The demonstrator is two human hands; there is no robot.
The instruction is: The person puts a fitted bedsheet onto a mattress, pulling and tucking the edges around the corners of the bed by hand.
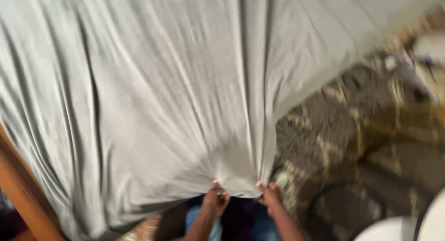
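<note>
A large pale grey sheet (153,92) is spread across most of the view, and it serves as the landmark here. Its near edge is gathered at the bottom centre, where long creases fan upward and outward from the point of the pull.

The left hand (214,200) is closed on that near edge, with the fingers curled under the cloth and a pinch of fabric held between thumb and fingers. The right hand (269,194) is closed on the same edge, just beside the left one, at the sheet's lower right corner; its fingertips are bunched around the hem. The picture is blurred, so how much cloth is caught in each grip cannot be made out exactly.

To the right of the sheet, a patterned brown and beige carpet (361,148) is seen. At the sheet's lower left, a strip of orange-brown wood (23,194) is shown. Below and right of the sheet, at the corner of the frame, rounded white objects (417,225) are partly visible; their kind cannot be told.
</note>
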